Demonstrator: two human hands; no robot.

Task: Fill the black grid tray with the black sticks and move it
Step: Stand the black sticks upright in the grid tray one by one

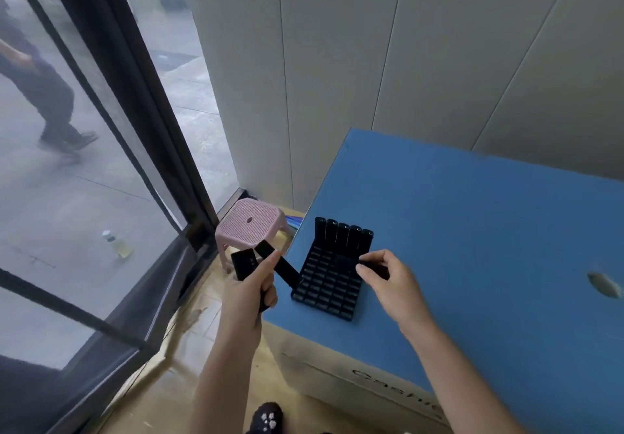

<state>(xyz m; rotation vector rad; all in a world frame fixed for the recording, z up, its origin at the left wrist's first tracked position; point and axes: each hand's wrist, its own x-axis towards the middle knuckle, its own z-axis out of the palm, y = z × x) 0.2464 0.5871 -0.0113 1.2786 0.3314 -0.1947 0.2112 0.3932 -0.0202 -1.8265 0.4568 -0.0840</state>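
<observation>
The black grid tray is sitting on the blue tabletop, close to its near-left corner. A row of five black sticks is standing in the cells along its far edge, and the other cells are showing empty. The right hand is pinching a single stick between thumb and fingertips, hovering just over the right side of the tray, near the standing row. The left hand is curling around a small bundle of spare sticks (two, as far as I can make out). It is holding them off the table's left edge, above the floor and near a pink stool.

By my reading, the filling step is under way and only beginning, with one row in and many cells waiting. The next move is calling for the right hand to tip its stick upright, line its end up with an open cell just nearer than the standing row, and press it straight down without knocking the neighbours. The tray is looking light and may slide under a push. Moving the tray is coming only once the grid is full.
</observation>
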